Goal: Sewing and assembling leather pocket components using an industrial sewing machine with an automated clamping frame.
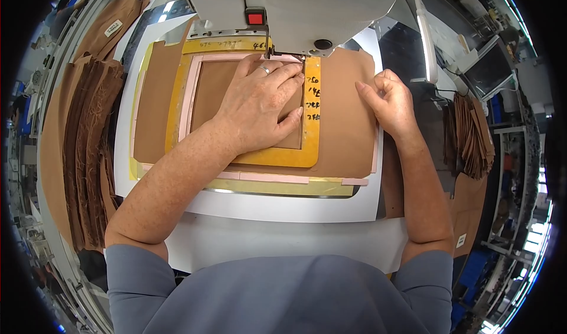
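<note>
My left hand (257, 104) lies palm down with fingers stretched out on a brown cloth panel (345, 133). It rests inside the opening of a yellow template frame (271, 158), its fingertips close below the sewing machine's needle area (301, 56). A ring is on one of its fingers. Pale pink strips (190, 95) line the frame's inner edge. At the panel's right edge, my right hand (391, 107) has its fingers curled in and its thumb against them or just beside. Whatever those fingers may hold is hidden.
The grey sewing machine head (307, 15) overhangs the work at the top. A white sheet (266, 207) and a yellowish backing (283, 187) lie beneath. Brown cloth pieces (88, 151) are stacked at left, with more (469, 136) hanging at right beside a screen (493, 62).
</note>
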Demonstrator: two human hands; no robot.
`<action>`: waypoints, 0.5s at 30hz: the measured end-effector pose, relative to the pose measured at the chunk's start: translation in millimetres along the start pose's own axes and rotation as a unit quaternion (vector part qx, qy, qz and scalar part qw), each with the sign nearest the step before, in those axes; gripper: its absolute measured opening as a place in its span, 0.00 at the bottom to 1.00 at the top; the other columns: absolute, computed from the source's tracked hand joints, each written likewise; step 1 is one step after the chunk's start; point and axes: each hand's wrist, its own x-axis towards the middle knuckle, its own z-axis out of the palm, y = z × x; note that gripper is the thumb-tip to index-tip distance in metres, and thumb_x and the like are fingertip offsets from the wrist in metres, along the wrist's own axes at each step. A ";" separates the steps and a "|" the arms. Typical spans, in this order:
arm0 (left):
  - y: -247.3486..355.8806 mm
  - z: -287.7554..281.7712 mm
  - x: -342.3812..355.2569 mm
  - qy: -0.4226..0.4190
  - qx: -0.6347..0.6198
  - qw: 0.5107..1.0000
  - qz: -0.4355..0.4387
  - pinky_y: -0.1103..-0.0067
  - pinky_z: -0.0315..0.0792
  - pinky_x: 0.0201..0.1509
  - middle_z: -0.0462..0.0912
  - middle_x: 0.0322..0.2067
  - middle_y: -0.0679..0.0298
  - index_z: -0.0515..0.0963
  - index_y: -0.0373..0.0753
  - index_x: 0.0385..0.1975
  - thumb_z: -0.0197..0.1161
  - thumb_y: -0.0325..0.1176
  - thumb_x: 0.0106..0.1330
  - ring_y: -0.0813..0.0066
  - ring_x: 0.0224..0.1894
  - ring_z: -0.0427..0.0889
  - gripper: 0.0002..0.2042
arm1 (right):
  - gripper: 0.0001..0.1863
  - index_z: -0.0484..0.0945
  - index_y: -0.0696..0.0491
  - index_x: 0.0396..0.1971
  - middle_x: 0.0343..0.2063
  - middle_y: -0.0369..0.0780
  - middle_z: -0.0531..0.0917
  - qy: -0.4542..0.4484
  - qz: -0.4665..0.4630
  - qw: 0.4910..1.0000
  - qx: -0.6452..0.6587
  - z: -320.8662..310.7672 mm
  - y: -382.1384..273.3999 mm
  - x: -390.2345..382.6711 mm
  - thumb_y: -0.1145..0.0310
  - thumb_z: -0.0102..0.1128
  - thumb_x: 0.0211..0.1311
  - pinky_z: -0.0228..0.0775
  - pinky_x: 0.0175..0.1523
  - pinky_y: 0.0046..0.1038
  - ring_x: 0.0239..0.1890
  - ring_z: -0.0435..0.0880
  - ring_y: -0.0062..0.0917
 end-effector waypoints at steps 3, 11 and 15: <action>-0.3 2.9 -0.3 0.008 -0.020 1.000 0.000 0.56 0.54 0.75 0.77 0.62 0.60 0.79 0.35 0.57 0.65 0.40 0.62 0.63 0.67 0.71 0.25 | 0.21 0.80 0.61 0.20 0.29 0.41 0.83 -0.001 -0.014 1.000 -0.012 0.4 0.6 0.0 0.57 0.71 0.61 0.75 0.37 0.33 0.28 0.84 0.33; -1.2 4.6 -1.1 -0.008 -0.040 0.999 -0.005 0.60 0.55 0.76 0.77 0.63 0.57 0.75 0.34 0.59 0.65 0.39 0.62 0.61 0.69 0.70 0.26 | 0.20 0.80 0.58 0.22 0.27 0.41 0.81 0.021 0.055 0.995 -0.080 0.0 -26.7 0.8 0.55 0.71 0.60 0.74 0.36 0.35 0.27 0.83 0.34; 0.6 3.4 0.2 -0.005 -0.040 0.999 -0.002 0.61 0.55 0.76 0.76 0.62 0.57 0.75 0.34 0.59 0.65 0.38 0.62 0.61 0.68 0.70 0.26 | 0.20 0.78 0.58 0.21 0.25 0.40 0.79 0.050 0.015 0.996 -0.072 5.7 -9.5 2.7 0.56 0.71 0.60 0.73 0.35 0.36 0.25 0.82 0.35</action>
